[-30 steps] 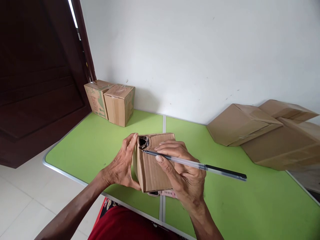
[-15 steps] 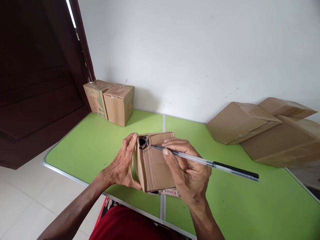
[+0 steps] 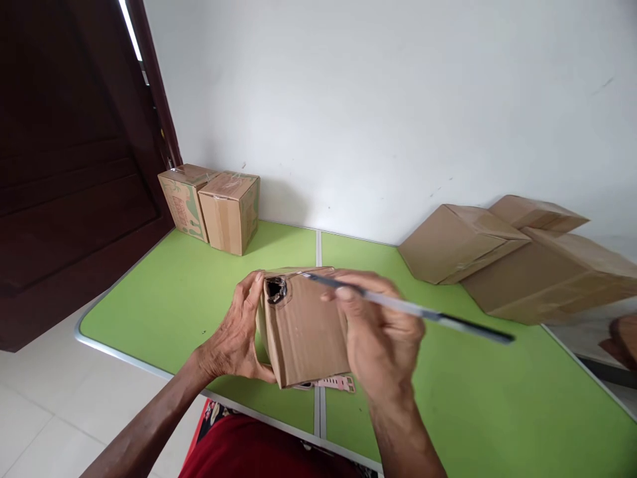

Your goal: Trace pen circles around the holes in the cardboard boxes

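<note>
A small cardboard box (image 3: 311,338) is tilted up over the table's near edge, with a ragged dark hole (image 3: 275,290) in its top left corner and a drawn line around the hole. My left hand (image 3: 237,332) grips the box along its left side, thumb low and fingers at the upper corner. Between thumb and fingers of my right hand (image 3: 381,325) is a pen (image 3: 413,308) with a clear barrel and a black end, slightly blurred. Its tip is near the upper edge of the box; whether it touches cannot be made out. A pink watch strap (image 3: 339,383) shows partly beneath the box.
Two taped cardboard boxes (image 3: 227,212) stand at the back left of the green table (image 3: 149,299). Several plain cartons (image 3: 462,242) lean together at the back right by the white wall. A dark door (image 3: 74,153) is at the left. Part of someone's foot (image 3: 622,342) shows at the right edge.
The pen tip has moved from beside the hole up to the box's upper edge, right of the hole. My left hand keeps its hold. The view has shifted slightly.
</note>
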`<state>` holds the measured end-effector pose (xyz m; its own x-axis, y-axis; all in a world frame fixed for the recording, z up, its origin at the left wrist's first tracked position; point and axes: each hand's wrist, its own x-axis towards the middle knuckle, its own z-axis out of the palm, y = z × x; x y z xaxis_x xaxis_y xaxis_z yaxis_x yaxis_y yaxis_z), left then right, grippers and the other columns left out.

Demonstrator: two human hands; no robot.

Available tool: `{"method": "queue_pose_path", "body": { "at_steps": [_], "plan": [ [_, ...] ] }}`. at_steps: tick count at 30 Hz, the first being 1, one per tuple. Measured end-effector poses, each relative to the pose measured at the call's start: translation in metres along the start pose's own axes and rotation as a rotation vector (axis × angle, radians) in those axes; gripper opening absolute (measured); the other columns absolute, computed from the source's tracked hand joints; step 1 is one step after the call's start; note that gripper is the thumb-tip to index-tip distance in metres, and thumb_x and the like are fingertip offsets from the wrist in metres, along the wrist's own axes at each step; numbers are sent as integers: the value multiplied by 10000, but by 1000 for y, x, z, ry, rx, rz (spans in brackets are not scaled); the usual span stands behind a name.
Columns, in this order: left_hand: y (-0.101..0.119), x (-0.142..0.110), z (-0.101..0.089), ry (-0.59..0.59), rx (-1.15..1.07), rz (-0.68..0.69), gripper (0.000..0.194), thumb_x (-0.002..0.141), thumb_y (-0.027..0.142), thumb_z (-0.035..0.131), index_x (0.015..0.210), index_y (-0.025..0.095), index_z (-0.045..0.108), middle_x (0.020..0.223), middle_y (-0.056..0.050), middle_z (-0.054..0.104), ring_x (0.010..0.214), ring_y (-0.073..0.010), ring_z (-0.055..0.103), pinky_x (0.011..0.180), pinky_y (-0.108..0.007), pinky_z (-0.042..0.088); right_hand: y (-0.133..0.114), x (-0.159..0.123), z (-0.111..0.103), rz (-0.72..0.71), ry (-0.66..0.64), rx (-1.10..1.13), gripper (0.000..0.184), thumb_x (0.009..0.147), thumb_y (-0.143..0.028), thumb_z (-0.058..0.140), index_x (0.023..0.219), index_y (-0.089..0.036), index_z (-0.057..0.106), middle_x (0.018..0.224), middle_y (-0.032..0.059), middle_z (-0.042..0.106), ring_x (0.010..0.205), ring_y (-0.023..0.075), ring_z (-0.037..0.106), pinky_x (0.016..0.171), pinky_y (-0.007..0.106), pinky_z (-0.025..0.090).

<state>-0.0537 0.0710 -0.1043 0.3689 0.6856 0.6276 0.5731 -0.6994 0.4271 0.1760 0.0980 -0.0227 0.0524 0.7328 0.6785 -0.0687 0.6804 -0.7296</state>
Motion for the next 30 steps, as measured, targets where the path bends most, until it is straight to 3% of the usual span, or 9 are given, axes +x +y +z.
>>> {"method": "queue_pose_path", "body": {
  "at_steps": [2,5,7,10,14,16,23,27,30],
  "plan": [
    [-2,-3,-2,2,8,-26,1831,510,728,1032,1779,224,-188,1706,-316,272,1550,-601,367,1229,-815,393,12,16,-23,-3,160,30,40,1024,-308,787,1053,-295,811,967,10,799,791,168,759,591,274,620],
    [-6,-8,-4,6,33,-29,1851,500,722,1037,1772,214,-209,1736,-324,268,1562,-613,363,1248,-811,370,51,36,-70,-102,324,-275,184,1082,-356,702,1215,-240,755,850,-5,720,687,156,680,570,265,565],
    [-9,-11,-5,14,56,-20,1863,503,749,1023,1764,194,-230,1744,-343,261,1562,-635,360,1241,-818,370,84,39,-99,-110,89,-745,338,1180,-323,431,1400,-212,663,1041,62,735,849,189,722,666,313,621],
    [-10,-13,-6,20,74,-24,1839,536,775,996,1762,174,-235,1745,-358,261,1545,-649,388,1217,-822,402,131,24,-122,-68,-276,-951,299,1110,-145,487,1196,-179,771,1038,114,763,941,244,741,752,381,656],
    [-7,-12,-8,31,90,-46,1741,612,749,963,1774,215,-218,1752,-321,269,1545,-627,409,1213,-804,442,174,-5,-114,2,-676,-1104,97,1048,-197,731,1130,-164,772,1086,77,782,991,229,759,857,400,669],
    [-6,-10,-9,32,90,-55,1723,616,754,946,1774,249,-226,1772,-290,248,1541,-629,410,1206,-815,454,186,-14,-104,34,-810,-1155,215,1054,-316,769,1208,-169,746,1214,72,771,1069,233,764,935,442,668],
    [-8,-4,-8,33,49,-44,1731,530,758,942,1779,345,-183,1831,-169,216,1507,-650,417,1188,-839,465,182,-18,-88,173,-937,-1265,301,1064,-322,752,1335,-194,723,1390,102,730,1247,283,723,1063,526,626],
    [-7,-3,-8,19,42,-53,1730,559,747,945,1780,298,-195,1813,-213,217,1519,-642,409,1210,-835,447,151,-23,-94,366,-756,-1354,462,1034,-141,709,1489,-205,661,1479,157,701,1375,324,657,1122,481,591],
    [-7,-4,-7,21,73,-33,1732,586,749,950,1781,224,-189,1792,-294,219,1519,-653,414,1198,-851,436,123,-39,-108,619,-505,-1453,463,1061,-302,678,1464,-76,662,1425,321,687,1369,448,649,991,521,633]
  ]
}}
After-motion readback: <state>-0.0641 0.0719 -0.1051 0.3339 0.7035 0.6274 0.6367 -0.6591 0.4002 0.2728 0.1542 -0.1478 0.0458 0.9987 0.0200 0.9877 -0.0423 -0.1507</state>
